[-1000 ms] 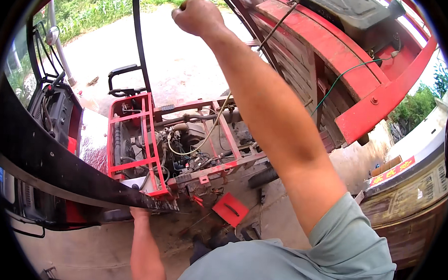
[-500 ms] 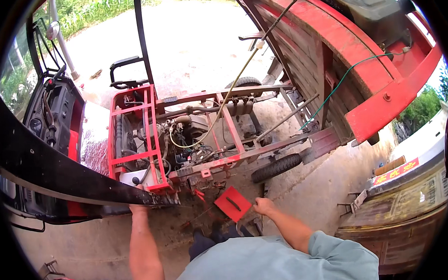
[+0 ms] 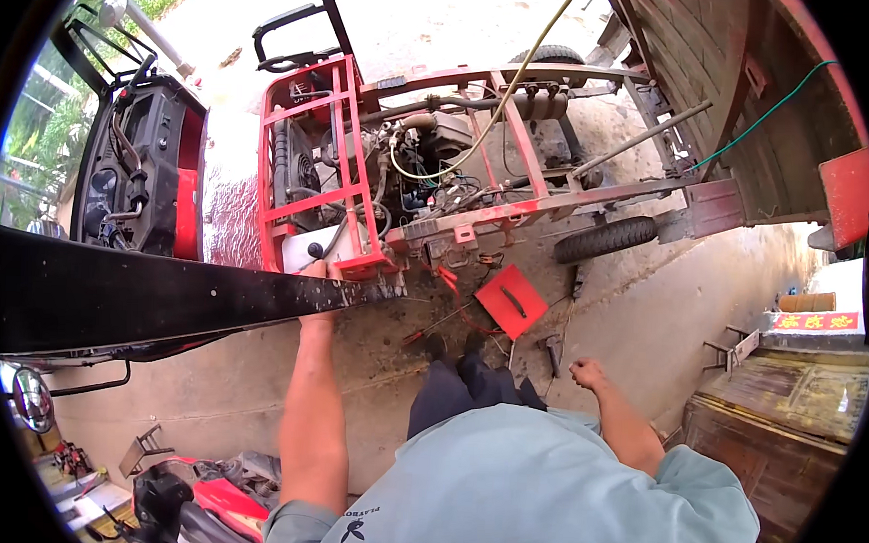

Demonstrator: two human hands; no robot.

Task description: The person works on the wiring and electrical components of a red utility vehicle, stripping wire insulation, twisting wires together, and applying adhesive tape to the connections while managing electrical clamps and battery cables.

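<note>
My left arm reaches up beneath a black beam [image 3: 166, 286]. The beam covers much of my left hand [image 3: 321, 268], whose visible part is beside a black-knobbed lever [image 3: 316, 251] at the corner of the red tubular frame [image 3: 350, 163]. Its fingers are too hidden to read. Low over the concrete to the right, my right hand [image 3: 586, 373] is closed, and whatever it may hold is too small to make out. Near it on the ground lie a hammer [image 3: 552, 353] and a red panel with a black handle [image 3: 512, 301].
The vehicle's open chassis [image 3: 513, 212] exposes the engine [image 3: 438, 157], with a yellowish hose [image 3: 503, 102] above it. A tilted cargo bed [image 3: 775, 101] rises at right, above a wheel [image 3: 605, 239]. A wooden cabinet [image 3: 774, 417] stands right; a red-and-black motorcycle [image 3: 221, 503] is lower left.
The view has shifted, so the chassis sits higher and farther right. My right hand has drawn back from beside the red panel toward me, now right of the hammer. My left hand stays by the lever.
</note>
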